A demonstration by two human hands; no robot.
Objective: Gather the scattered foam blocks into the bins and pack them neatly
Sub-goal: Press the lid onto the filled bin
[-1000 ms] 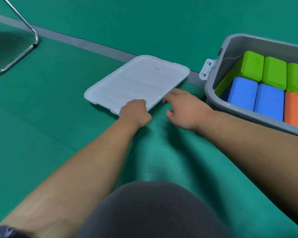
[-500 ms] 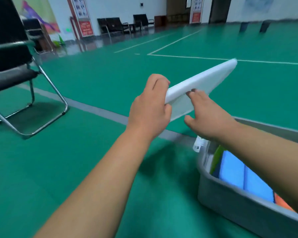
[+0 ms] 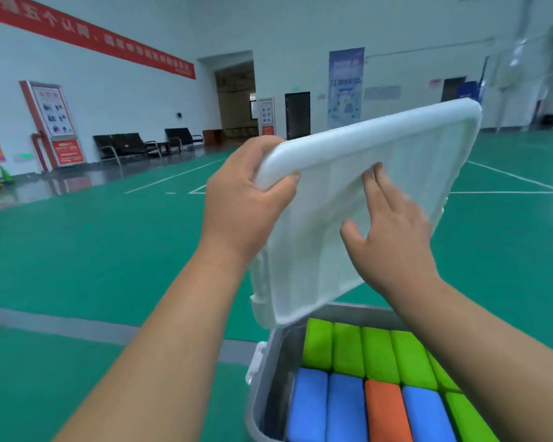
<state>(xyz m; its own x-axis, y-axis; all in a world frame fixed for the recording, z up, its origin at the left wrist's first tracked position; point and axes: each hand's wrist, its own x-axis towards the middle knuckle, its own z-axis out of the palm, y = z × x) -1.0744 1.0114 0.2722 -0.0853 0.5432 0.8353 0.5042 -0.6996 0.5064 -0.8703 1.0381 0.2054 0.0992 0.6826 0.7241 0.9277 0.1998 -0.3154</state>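
Note:
A white translucent bin lid (image 3: 406,161) hangs tilted in the air above the grey bin (image 3: 268,371). My left hand (image 3: 246,202) grips the lid's upper left corner, thumb curled over its rim. My right hand (image 3: 393,237) lies flat against the lid's underside with the fingers straight. The bin sits at the lower right, packed in rows: green foam blocks (image 3: 377,354) along the far side, blue blocks (image 3: 310,406) and an orange block (image 3: 385,413) along the near side. A white latch (image 3: 255,365) sticks out from the bin's left end.
Green sports-hall floor (image 3: 77,250) with white court lines and a grey strip (image 3: 61,327) running past the bin. Black waiting chairs (image 3: 125,146) stand by the far wall, with posters, a red banner and doorways behind them.
The lid went from lying flat on the floor to being lifted and swung over the bin. My head rose, so the view now takes in the hall's far wall.

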